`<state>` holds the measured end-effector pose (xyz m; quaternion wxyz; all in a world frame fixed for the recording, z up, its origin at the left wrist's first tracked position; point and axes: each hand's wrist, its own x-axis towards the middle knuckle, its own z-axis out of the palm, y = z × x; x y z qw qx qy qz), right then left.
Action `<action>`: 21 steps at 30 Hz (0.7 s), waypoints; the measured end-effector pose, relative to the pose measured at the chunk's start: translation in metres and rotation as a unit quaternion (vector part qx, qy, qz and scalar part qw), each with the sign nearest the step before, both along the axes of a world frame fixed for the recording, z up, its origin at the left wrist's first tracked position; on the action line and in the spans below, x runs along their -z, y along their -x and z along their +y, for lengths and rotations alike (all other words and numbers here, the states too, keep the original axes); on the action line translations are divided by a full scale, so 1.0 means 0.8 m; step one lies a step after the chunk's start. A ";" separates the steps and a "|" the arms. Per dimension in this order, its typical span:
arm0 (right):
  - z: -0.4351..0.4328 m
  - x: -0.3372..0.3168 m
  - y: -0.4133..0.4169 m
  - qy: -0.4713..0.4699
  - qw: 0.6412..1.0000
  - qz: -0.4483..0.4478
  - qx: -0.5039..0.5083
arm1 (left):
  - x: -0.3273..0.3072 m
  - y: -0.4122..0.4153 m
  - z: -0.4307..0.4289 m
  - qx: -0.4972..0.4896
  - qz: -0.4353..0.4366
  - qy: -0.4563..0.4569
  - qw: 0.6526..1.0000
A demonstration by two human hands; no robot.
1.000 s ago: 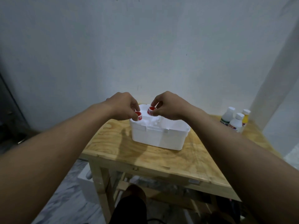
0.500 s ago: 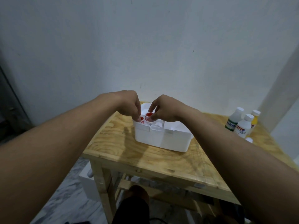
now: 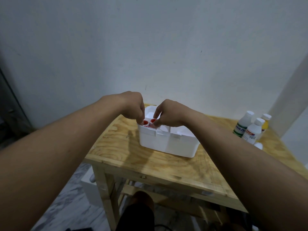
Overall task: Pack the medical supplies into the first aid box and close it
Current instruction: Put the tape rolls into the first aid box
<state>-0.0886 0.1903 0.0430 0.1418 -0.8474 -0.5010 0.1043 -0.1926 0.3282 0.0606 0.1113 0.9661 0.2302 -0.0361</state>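
Over the left end of the first aid box (image 3: 166, 145), the left hand (image 3: 133, 106) and the right hand (image 3: 170, 115) hang side by side, fingers curled downward; the left hand pinches the left red-topped roll (image 3: 145, 122) between its fingertips; the right hand pinches the right red-topped roll (image 3: 153, 121) the same way; both grips are narrow and closed on their rolls. Directly below the two pinches lies the box's left compartment, and the rolls sit at about its rim height, just beside each other; whether they touch the box wall I cannot tell. To the right of the grips the open white box runs on across the wooden table (image 3: 133, 157), a divider showing inside it. Well apart from the hands, further right, stand a green-labelled bottle (image 3: 243, 125), a red-labelled bottle (image 3: 252, 133) and a yellow bottle (image 3: 265, 124), close together; a small white round cap (image 3: 258, 145) shows just nearer than them.
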 end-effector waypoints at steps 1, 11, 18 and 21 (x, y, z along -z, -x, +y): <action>0.000 0.000 0.000 -0.003 1.000 -0.001 0.000 | -0.001 0.001 -0.001 -0.001 0.000 0.000 1.000; -0.024 -0.008 0.000 -0.029 0.999 0.003 0.025 | -0.005 0.005 -0.015 -0.006 -0.017 -0.007 1.000; -0.077 -0.025 -0.021 -0.041 0.996 -0.028 0.068 | -0.017 -0.014 -0.046 0.020 -0.080 -0.022 0.996; -0.114 -0.032 -0.032 -0.047 0.993 -0.040 0.097 | -0.023 -0.028 -0.072 0.044 -0.117 -0.025 0.992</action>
